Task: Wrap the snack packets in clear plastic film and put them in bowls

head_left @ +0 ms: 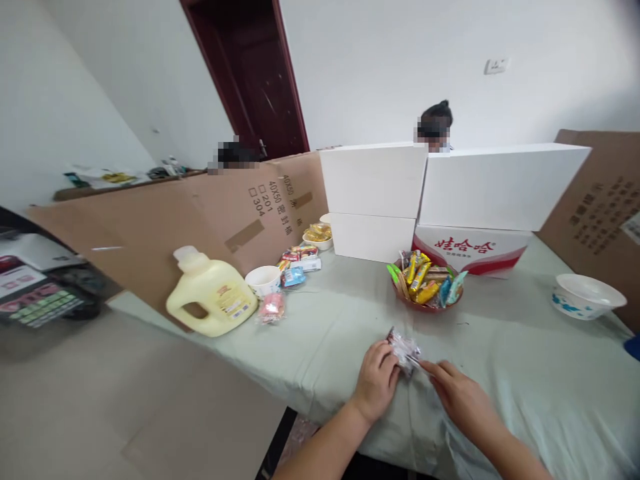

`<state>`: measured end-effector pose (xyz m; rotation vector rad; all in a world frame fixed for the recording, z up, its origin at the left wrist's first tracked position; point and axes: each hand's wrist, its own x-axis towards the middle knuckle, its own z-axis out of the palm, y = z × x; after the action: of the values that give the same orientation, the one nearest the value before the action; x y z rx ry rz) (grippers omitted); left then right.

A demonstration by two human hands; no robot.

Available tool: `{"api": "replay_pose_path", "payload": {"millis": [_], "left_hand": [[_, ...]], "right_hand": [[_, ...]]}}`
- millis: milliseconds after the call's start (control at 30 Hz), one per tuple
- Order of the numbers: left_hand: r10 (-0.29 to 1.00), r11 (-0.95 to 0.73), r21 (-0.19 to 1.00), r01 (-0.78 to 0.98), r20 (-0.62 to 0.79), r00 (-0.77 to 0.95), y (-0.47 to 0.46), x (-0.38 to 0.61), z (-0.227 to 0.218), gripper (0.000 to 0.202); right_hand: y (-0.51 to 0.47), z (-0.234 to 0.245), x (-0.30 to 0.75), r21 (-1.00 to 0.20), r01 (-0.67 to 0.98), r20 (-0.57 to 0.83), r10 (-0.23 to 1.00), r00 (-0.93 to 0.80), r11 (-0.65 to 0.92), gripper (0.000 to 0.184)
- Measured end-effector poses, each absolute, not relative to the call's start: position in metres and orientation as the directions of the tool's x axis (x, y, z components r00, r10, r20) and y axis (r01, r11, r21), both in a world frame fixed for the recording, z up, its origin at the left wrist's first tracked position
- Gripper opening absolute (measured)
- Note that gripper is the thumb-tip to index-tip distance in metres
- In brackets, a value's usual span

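My left hand (376, 380) is curled round a small clear crinkly snack packet (404, 348) at the near edge of a table covered in a pale green cloth (525, 373). My right hand (457, 393) rests on the cloth just right of it, fingertips pinching the packet's right end. Beyond the hands stands a brown bowl (424, 301) heaped with colourful wrapped snacks.
A yellow detergent jug (210, 293), a white paper cup (264, 280), a pink packet (273, 308) and loose snacks lie at the left. White boxes (450, 187) and cardboard sheets (200, 213) wall the back. A white bowl (587, 297) sits at the right. People's heads show behind the boxes.
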<state>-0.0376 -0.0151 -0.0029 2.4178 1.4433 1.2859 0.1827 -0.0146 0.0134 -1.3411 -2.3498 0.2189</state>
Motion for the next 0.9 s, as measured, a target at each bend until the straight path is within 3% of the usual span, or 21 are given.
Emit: {"api": "replay_pose_path", "payload": {"millis": [167, 267, 333, 467, 533, 667, 800, 900], "left_hand": [[0.788, -0.519, 0.477, 0.709, 0.588, 0.181, -0.012, -0.036, -0.003, 0.025], [0.823, -0.491, 0.620, 0.612, 0.561, 0.092, -0.010, -0.038, -0.008, 0.040], [0.872, -0.409, 0.749, 0.521, 0.488, -0.018, -0.008, -0.040, -0.012, 0.043], [0.941, -0.235, 0.906, 0.351, 0.303, -0.153, -0.005, -0.044, -0.015, 0.032], [0.954, -0.230, 0.919, 0.321, 0.279, -0.114, -0.005, -0.044, -0.011, 0.018], [0.963, -0.258, 0.936, 0.239, 0.270, -0.016, -0.008, -0.043, 0.001, 0.023], [0.971, -0.196, 0.963, 0.185, 0.217, -0.097, -0.006, -0.056, 0.004, 0.027], [0.943, -0.113, 0.973, 0.203, 0.170, -0.286, -0.001, -0.078, -0.003, 0.023]], "right_hand": [[-0.020, -0.029, 0.290, -0.291, 0.875, 0.298, 0.906, -0.300, 0.386, 0.038], [-0.026, -0.031, 0.305, -0.181, 0.932, 0.461, 0.864, -0.202, 0.314, 0.042], [-0.030, -0.024, 0.287, -0.185, 0.920, 0.525, 0.826, -0.204, 0.345, 0.040], [-0.028, -0.004, 0.216, -0.353, 0.805, 0.535, 0.808, -0.245, 0.478, 0.032], [-0.021, 0.006, 0.181, -0.398, 0.756, 0.535, 0.801, -0.269, 0.520, 0.041], [-0.002, 0.024, 0.137, -0.432, 0.712, 0.499, 0.804, -0.324, 0.554, 0.062], [0.007, 0.028, 0.139, -0.557, 0.679, 0.360, 0.876, -0.321, 0.478, 0.029], [0.002, 0.016, 0.173, -0.682, 0.621, 0.365, 0.916, -0.169, 0.386, 0.029]]}}
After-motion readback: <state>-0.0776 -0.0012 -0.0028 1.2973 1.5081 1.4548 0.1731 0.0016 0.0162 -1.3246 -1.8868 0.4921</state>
